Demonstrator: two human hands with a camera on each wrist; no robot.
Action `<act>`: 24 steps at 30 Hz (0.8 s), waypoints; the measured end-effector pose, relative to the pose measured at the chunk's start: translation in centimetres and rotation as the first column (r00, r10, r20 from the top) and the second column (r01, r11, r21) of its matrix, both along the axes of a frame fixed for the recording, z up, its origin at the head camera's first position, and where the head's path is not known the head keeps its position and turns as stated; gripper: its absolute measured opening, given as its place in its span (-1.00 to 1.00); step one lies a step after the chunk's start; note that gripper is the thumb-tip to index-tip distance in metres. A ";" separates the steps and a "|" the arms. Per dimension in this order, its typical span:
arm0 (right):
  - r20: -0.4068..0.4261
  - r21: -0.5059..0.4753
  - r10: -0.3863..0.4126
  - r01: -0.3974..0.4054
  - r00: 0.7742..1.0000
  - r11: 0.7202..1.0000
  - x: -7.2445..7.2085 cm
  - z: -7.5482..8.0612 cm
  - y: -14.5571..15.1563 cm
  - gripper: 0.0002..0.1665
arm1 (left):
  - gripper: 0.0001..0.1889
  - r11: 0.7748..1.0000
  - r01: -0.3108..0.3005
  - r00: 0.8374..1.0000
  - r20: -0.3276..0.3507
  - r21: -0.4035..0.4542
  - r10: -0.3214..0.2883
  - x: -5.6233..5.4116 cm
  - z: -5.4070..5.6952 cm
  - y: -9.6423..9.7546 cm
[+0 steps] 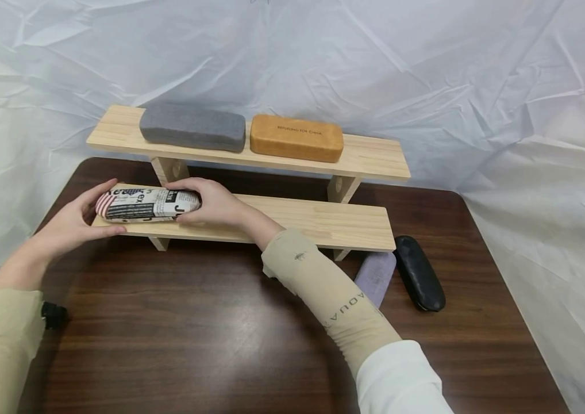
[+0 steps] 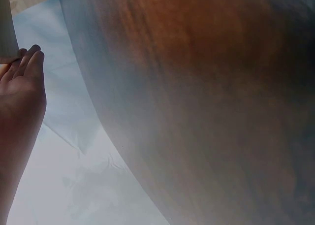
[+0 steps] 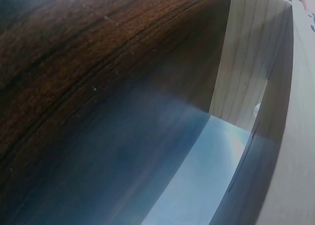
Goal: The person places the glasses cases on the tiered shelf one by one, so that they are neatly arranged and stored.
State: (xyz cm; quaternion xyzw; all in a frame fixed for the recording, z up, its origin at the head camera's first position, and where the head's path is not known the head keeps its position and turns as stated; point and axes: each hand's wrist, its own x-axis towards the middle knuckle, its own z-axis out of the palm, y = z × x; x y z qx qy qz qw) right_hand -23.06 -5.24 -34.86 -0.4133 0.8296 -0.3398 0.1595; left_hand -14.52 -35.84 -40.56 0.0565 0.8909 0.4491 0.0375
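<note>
An eyeglass case with a newspaper-style print and red stripes lies along the left end of the lower wooden shelf. My left hand curves around the case's left end, thumb at the front and fingers at the back. In the left wrist view the fingers of the left hand are beside the shelf's end. The right hand grips the case's right end from above, thumb on the near side; its palm hides that end. Mostly the shelf's underside fills the right wrist view's right side.
On the upper shelf stand a grey case and an orange-brown case. A lavender case, partly behind my right sleeve, and a black case lie on the dark table at right.
</note>
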 end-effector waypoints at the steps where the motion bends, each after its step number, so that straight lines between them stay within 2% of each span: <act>1: 0.001 -0.004 -0.002 0.002 1.000 1.000 0.0 0.0 0.0 -0.13 | 0.10 1.000 0.000 1.000 0.000 0.000 0.000 0.0 0.0 0.0; 12: 0.021 -0.014 -0.005 0.005 1.000 1.000 0.1 0.0 0.6 -0.08 | 0.09 1.000 0.009 1.000 -0.009 0.014 -0.009 -0.3 0.0 0.1; 24: 0.025 -0.061 -0.044 0.045 0.999 0.997 0.5 0.1 4.4 -0.07 | 0.08 0.999 0.021 1.000 -0.024 0.050 -0.020 -0.6 -0.2 0.0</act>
